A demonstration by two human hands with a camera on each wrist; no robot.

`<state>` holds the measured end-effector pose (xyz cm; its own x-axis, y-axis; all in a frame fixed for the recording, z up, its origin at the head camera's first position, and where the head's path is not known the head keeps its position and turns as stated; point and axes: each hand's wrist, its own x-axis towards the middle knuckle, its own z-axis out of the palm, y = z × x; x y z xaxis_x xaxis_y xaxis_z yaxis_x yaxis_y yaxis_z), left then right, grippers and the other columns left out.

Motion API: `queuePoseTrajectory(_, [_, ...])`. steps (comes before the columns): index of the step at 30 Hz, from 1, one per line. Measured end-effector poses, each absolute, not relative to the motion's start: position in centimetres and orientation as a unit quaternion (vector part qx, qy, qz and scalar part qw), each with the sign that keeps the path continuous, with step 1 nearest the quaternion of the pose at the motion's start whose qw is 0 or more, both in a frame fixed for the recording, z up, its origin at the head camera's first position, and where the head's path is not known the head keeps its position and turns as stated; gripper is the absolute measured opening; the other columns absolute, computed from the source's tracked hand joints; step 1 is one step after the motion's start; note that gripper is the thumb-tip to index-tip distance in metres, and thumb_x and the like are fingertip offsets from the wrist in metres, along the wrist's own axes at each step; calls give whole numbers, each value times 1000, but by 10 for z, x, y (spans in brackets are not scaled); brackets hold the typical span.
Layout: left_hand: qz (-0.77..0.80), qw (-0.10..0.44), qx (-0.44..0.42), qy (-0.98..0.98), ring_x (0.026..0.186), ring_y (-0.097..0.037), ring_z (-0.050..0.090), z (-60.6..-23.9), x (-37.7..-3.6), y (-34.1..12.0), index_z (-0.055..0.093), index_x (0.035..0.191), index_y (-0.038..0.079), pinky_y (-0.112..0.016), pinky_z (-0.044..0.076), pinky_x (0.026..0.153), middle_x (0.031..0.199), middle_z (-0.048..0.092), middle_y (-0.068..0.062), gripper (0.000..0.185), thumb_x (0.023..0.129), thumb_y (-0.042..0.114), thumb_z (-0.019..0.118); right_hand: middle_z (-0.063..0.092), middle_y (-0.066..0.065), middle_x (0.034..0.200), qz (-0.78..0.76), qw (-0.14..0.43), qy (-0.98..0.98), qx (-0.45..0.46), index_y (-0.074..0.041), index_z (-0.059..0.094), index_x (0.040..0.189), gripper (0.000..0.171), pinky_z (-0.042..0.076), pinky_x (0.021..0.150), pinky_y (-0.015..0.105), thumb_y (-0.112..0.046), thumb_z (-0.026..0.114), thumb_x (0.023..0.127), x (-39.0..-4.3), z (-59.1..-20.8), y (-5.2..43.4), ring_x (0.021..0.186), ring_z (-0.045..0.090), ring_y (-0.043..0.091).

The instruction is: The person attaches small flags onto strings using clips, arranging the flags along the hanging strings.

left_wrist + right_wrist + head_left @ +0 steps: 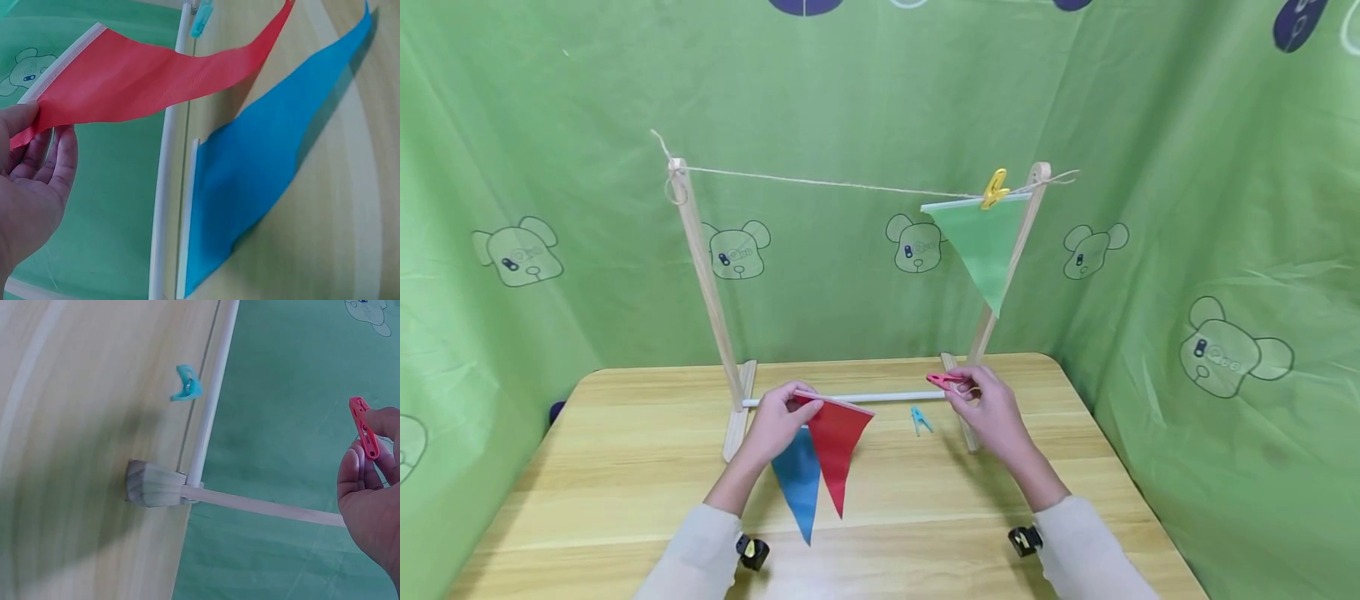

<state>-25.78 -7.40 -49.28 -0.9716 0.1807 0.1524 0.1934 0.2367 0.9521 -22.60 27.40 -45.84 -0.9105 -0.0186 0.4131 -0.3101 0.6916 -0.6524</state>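
Observation:
By its white top edge, my left hand pinches a red triangular pennant, thumb in front; the pennant hangs point-down. Lower on the table lies a blue pennant, partly behind the red one in the head view. My right hand holds a red clothespin between thumb and fingers, beside the stand's right post. Between the hands, a light-blue clothespin rests on the table. Above, a green pennant hangs from the string near its right end, held by a yellow clothespin.
A wooden stand has a left post and a right post, with the string tied between their tops. A white bar joins the feet low down. Green printed cloth surrounds the wooden table at the back and sides.

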Motion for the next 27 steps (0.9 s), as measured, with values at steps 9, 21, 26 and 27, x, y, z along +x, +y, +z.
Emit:
queuePoseTrajectory(9, [-613, 4, -118, -781, 81, -19, 69, -482, -258, -74, 70, 111, 2, -23, 60, 73, 99, 73, -14, 22, 92, 11, 77, 67, 17, 106, 406, 188, -890, 88, -1, 68, 119, 33, 61, 80, 28, -5, 79, 89, -226, -441, 268, 91, 65, 21])
queuePoseTrajectory(21, [-621, 25, -136, -772, 79, -21, 66, -469, -259, -75, 70, 109, 1, -30, 61, 72, 98, 72, -18, 20, 93, 11, 77, 66, 14, 104, 382, 200, -896, 107, -1, 68, 119, 32, 62, 82, 40, -3, 79, 89, -228, -425, 265, 92, 66, 25])
queuePoseTrajectory(26, [-618, 31, -143, -773, 78, -20, 65, -462, -264, -76, 71, 109, 4, -30, 61, 71, 97, 72, -16, 18, 94, 11, 76, 66, 14, 104, 363, 226, -895, 126, -1, 68, 117, 30, 61, 81, 35, -3, 79, 89, -231, -418, 265, 90, 67, 24])
queuePoseTrajectory(27, [-618, 31, -145, -772, 79, -20, 65, -460, -265, -76, 71, 109, 4, -31, 61, 71, 98, 72, -16, 18, 94, 12, 76, 66, 14, 104, 361, 230, -895, 128, -1, 68, 116, 30, 61, 81, 33, -3, 79, 89, -232, -417, 265, 90, 67, 24])
